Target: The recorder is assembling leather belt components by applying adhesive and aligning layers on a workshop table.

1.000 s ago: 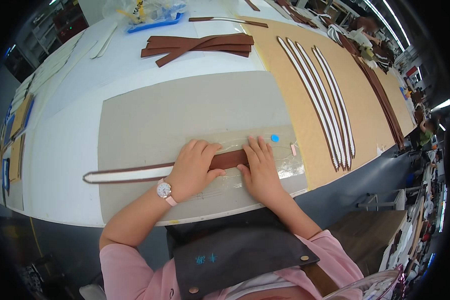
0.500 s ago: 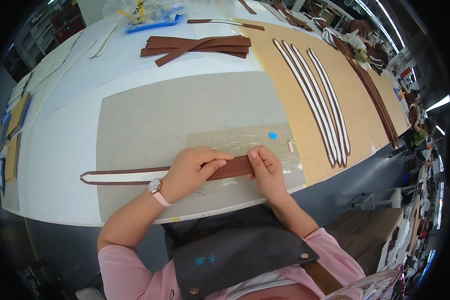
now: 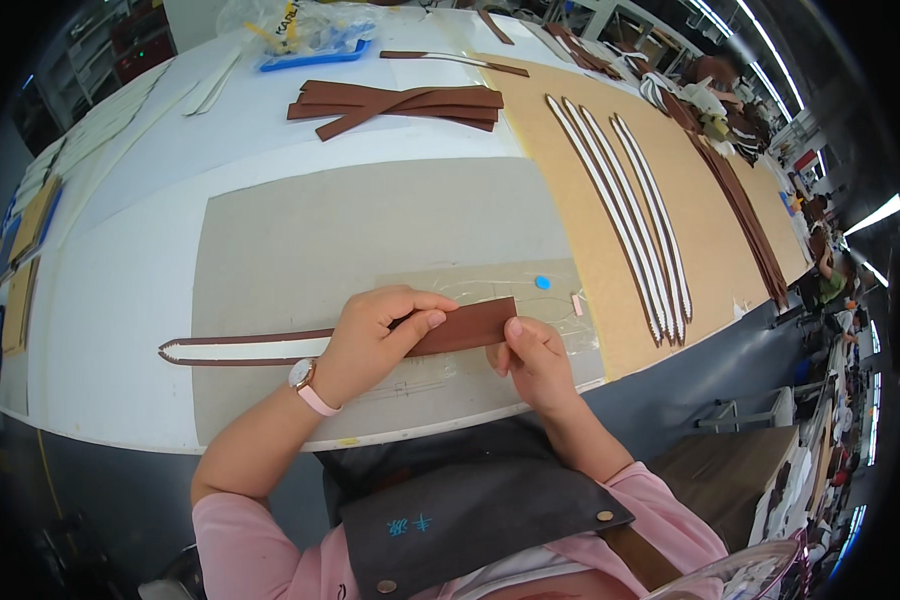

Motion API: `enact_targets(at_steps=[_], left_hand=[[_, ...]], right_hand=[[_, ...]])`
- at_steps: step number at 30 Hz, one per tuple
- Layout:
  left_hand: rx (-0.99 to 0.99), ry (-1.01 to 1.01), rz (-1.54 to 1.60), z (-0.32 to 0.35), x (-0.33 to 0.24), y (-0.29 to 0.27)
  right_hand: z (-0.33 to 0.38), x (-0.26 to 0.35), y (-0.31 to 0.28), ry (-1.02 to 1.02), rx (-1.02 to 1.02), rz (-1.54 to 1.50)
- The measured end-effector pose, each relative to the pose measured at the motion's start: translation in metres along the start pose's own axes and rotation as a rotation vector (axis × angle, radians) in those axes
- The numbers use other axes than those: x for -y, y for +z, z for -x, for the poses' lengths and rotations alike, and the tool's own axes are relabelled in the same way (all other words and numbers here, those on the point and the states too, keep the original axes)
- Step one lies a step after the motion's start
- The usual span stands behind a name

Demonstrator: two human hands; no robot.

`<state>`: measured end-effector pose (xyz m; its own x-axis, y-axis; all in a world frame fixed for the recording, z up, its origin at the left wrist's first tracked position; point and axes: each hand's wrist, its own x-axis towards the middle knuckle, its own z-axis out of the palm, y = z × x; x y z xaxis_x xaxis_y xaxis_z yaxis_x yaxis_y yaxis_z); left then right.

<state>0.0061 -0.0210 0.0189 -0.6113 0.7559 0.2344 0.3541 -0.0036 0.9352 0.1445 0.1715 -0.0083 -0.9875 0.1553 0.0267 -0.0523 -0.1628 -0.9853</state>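
The long strip, brown with a white core at one part, lies across the grey mat, its pointed end at nine o'clock and its plain brown end near two o'clock from the left hand. I judge it to be light, flexible and not very slippery; it is better to take it by the long edges, near the middle. It passes under the left palm, and the left thumb and forefinger pinch its upper edge. The right hand, at four o'clock, has curled fingers, with the thumb at the lower corner of the brown end; whether they grip, I cannot tell. From this hand, a blue disc is at twelve o'clock, a small pink piece at one. Farther, from the left hand, brown bands lie at twelve, white-centred strips at two.
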Motion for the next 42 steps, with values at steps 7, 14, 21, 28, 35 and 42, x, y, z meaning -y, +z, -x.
enact_targets(at_steps=[7,14,21,28,35,42], left_hand=[[0.057,0.159,-0.214,0.004,0.0,0.009],[0.036,0.412,-0.764,0.012,0.002,0.011],[0.189,0.293,-0.756,0.014,0.009,0.006],[0.292,0.205,-0.951,0.006,0.011,0.012],[0.316,0.075,-0.981,0.0,0.019,0.005],[0.323,0.074,-0.88,-0.004,0.023,0.002]], right_hand=[[-0.013,0.012,0.005,-0.029,-0.288,0.09],[-0.008,-0.001,-0.021,0.112,-0.133,-0.256],[0.006,-0.009,-0.016,-0.432,-0.343,0.608],[-0.005,-0.017,-0.018,-0.035,-0.35,0.609],[0.011,-0.031,-0.037,-0.359,-0.329,0.989],[0.016,-0.025,-0.039,-0.389,-0.283,1.048]])
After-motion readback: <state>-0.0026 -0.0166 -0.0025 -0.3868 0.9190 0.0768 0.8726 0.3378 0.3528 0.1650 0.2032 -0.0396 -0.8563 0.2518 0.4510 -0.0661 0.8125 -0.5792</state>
